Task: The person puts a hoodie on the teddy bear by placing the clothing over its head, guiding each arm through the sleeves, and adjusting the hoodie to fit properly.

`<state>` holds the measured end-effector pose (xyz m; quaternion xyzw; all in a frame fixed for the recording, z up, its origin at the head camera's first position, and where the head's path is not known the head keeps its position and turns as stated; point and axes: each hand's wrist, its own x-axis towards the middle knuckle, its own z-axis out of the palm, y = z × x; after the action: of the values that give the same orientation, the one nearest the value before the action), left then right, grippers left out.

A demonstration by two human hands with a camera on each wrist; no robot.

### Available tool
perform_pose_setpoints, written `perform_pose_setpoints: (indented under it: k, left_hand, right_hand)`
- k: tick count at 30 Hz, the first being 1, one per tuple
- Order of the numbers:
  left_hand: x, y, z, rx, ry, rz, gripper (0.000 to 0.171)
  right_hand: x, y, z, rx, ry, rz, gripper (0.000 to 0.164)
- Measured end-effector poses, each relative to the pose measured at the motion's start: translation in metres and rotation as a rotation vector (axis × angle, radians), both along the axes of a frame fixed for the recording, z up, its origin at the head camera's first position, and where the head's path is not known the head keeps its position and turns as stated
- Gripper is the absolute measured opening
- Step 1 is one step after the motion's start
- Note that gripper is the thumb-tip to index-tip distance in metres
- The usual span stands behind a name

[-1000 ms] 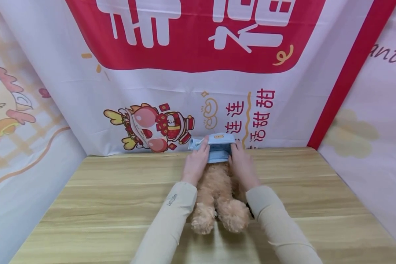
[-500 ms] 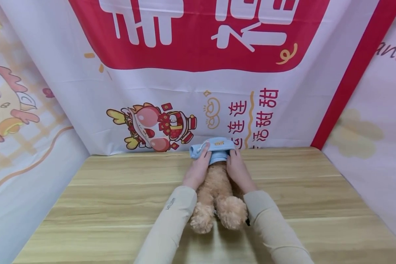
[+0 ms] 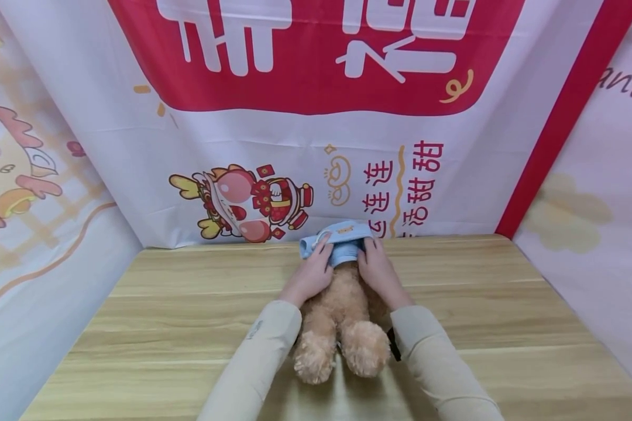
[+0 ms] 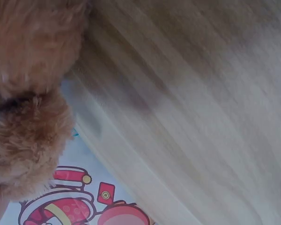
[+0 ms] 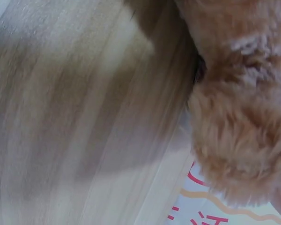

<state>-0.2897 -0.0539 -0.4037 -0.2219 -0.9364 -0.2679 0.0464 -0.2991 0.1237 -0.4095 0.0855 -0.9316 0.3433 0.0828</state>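
Note:
A curly light-brown plush toy [image 3: 339, 298] lies on the table in the head view, its two round feet toward me. Over its far end sits a small light-blue shirt [image 3: 346, 233] with a little orange motif and a sleeve sticking out on the left. My left hand [image 3: 313, 272] pinches the shirt's left edge between thumb and fingers; my right hand [image 3: 377, 270] pinches the right edge. The toy's head is hidden. In the left wrist view brown fur [image 4: 28, 145] fills the left side. The right wrist view has the toy's fur [image 5: 239, 136] on the right.
The wood-grain table [image 3: 200, 327] runs back to a red and white printed cloth [image 3: 305, 128] hanging right behind the shirt. Printed cloths also hang at the left [image 3: 37, 193] and right [image 3: 590, 234] sides. Something black [image 3: 394, 345] shows by the right cuff.
Both hands and the shirt have come slightly nearer to me, and the toy's feet have shifted toward me and left. The dark gap under the shirt's raised hem looks smaller.

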Motion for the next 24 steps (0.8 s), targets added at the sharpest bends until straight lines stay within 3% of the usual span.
perform_pose_setpoints:
  k: [12,19,24]
  left_hand:
    - [0.001,-0.016,0.014,-0.009,-0.149,-0.059,0.066]
    - [0.002,-0.022,0.018,0.038,-0.207,-0.052,0.07]
    - [0.003,-0.022,0.012,0.011,-0.1,-0.014,0.062]
  right_hand:
    - [0.0,0.003,-0.001,-0.015,-0.101,0.039,0.051]
    - [0.0,-0.003,-0.004,0.01,-0.045,0.019,0.051]
    - [0.002,-0.01,-0.002,0.031,0.014,-0.011,0.051]
